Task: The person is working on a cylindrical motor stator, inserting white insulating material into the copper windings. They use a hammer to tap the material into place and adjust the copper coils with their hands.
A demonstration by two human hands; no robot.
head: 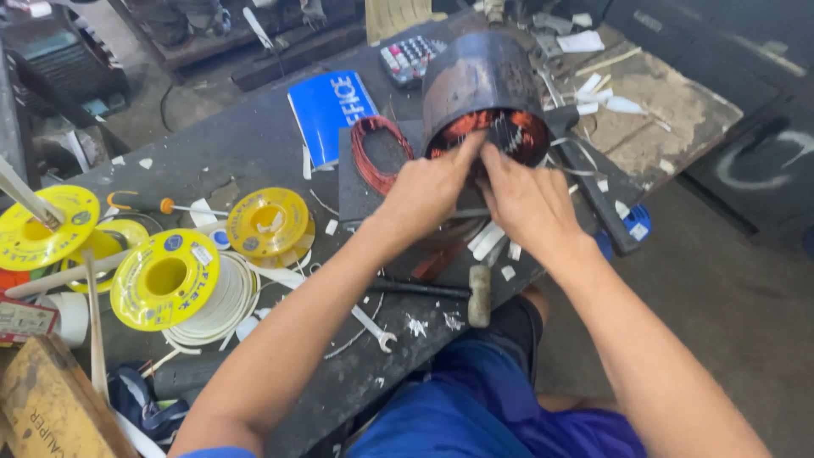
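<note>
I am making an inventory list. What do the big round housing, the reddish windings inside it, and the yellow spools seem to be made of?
The round housing looks like steel or iron: dark, dull, with rusty brown patches. The windings look like enamelled copper wire: thin, shiny orange-red strands. The yellow spools look like plastic: smooth, glossy, evenly coloured. Both hands, left and right, touch the windings.

The motor stator (483,80) lies on its side on the workbench (254,148), its open end toward me. My left hand (428,191) and right hand (526,203) meet at its mouth. A wire coil (373,153) lies just left of it. Spools (165,280) sit far left. A hammer (479,294) and wrench (373,326) lie before my hands, near the bench edge.
</note>
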